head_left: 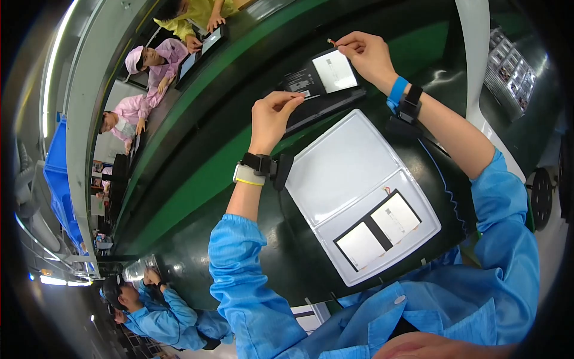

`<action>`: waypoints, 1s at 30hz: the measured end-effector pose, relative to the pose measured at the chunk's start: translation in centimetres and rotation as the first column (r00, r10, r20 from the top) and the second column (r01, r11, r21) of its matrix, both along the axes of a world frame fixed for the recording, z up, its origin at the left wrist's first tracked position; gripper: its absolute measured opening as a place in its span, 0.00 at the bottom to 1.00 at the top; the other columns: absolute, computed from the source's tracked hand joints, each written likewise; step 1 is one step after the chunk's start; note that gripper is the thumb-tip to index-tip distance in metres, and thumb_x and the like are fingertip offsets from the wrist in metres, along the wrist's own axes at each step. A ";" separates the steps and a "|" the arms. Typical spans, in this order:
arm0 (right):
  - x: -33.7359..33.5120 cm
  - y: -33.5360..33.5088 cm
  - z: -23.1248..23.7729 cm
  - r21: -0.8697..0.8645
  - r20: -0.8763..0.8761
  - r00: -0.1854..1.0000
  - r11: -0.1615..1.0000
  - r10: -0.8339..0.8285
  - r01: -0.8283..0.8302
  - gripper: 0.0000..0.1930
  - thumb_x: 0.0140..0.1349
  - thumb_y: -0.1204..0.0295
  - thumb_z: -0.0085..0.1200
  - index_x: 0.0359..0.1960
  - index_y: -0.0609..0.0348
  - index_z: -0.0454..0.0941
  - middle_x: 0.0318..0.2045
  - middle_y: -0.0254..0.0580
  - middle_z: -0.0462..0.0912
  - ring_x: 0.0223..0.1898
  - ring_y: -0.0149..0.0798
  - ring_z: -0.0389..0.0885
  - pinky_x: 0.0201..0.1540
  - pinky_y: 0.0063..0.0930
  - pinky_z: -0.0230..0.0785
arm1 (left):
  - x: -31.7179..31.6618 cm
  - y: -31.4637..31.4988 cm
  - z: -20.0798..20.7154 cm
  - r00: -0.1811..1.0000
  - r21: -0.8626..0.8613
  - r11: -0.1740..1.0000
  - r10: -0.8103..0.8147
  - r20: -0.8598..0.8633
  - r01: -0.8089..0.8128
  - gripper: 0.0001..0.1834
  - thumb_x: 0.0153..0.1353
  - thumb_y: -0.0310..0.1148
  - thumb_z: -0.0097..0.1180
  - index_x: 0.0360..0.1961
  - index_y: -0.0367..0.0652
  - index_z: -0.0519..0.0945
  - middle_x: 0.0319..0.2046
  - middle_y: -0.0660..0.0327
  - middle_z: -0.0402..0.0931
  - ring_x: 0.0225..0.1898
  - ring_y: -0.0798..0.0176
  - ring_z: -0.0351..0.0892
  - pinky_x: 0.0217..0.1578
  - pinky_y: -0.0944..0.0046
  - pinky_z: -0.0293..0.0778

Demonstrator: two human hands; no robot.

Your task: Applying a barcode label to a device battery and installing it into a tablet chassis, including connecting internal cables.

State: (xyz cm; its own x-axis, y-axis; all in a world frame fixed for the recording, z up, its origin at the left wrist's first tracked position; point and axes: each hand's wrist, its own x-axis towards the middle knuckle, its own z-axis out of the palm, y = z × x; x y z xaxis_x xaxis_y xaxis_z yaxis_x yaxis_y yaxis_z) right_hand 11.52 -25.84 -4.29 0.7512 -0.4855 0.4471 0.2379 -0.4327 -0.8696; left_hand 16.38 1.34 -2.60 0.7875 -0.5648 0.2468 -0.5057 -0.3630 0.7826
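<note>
A flat battery pack (pixel 334 72), white on its right part and black with pale print on its left, lies over a black tablet-like casing (pixel 326 110). My right hand (pixel 369 58) is closed in a pinch at its upper right edge, where a short red wire lead (pixel 332 42) with a small connector sticks out. At the lower left edge, my left hand (pixel 272 118) pinches with thumb and forefinger; the fingers partly hide what they grip. Whether the pack touches the casing, I cannot tell. A similar two-cell battery pack (pixel 396 219) lies in a white tray (pixel 344 155) nearer me.
The dark green workbench (pixel 263 239) runs under everything. A blue coiled cord (pixel 445 185) trails right of the tray. Metal trays of parts (pixel 511 72) stand at the far right, beyond a pale post (pixel 475 60). Several people work across the line; another in blue (pixel 161 317) sits left.
</note>
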 end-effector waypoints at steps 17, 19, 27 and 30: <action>3.6 0.5 -4.5 -0.076 -0.221 0.937 0.953 0.270 -0.292 0.06 0.68 0.74 0.66 0.43 0.64 0.87 0.33 0.42 0.90 0.35 0.28 0.86 0.42 0.24 0.78 | 2.6 6.4 -3.4 0.977 0.374 0.926 -0.131 0.165 0.061 0.71 0.37 0.40 0.89 0.82 0.45 0.57 0.75 0.45 0.63 0.75 0.41 0.62 0.76 0.50 0.61; 3.3 0.2 -4.4 -0.134 -0.262 0.923 0.937 0.281 -0.323 0.08 0.70 0.72 0.66 0.43 0.65 0.85 0.34 0.39 0.90 0.36 0.26 0.86 0.43 0.22 0.79 | 3.0 6.1 -3.4 0.981 0.380 0.924 -0.117 0.154 0.050 0.70 0.38 0.40 0.88 0.82 0.46 0.58 0.73 0.46 0.66 0.73 0.42 0.64 0.75 0.50 0.63; 3.3 0.2 -4.4 -0.211 -0.222 0.920 0.905 0.324 -0.370 0.09 0.69 0.72 0.66 0.44 0.65 0.84 0.34 0.42 0.90 0.35 0.30 0.88 0.43 0.23 0.80 | 3.9 5.6 -2.3 0.982 0.492 0.870 -0.119 0.144 0.034 0.64 0.37 0.41 0.88 0.77 0.46 0.65 0.65 0.50 0.73 0.68 0.44 0.68 0.70 0.50 0.69; 2.9 0.3 -4.0 -0.250 -0.311 0.877 0.859 0.365 -0.446 0.15 0.67 0.69 0.69 0.50 0.62 0.81 0.36 0.42 0.86 0.38 0.35 0.85 0.43 0.32 0.78 | 4.0 5.8 -2.2 0.978 0.483 0.875 -0.122 0.171 0.024 0.63 0.36 0.42 0.88 0.75 0.45 0.67 0.64 0.50 0.74 0.68 0.44 0.69 0.70 0.49 0.69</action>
State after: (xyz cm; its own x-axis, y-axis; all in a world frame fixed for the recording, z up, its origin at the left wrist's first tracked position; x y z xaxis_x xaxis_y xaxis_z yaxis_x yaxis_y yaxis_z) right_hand 14.46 -25.53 -8.26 0.9546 0.0174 0.2975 0.2486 -0.5967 -0.7630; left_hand 20.36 7.14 -4.84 0.7045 -0.7058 0.0739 -0.6667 -0.6226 0.4098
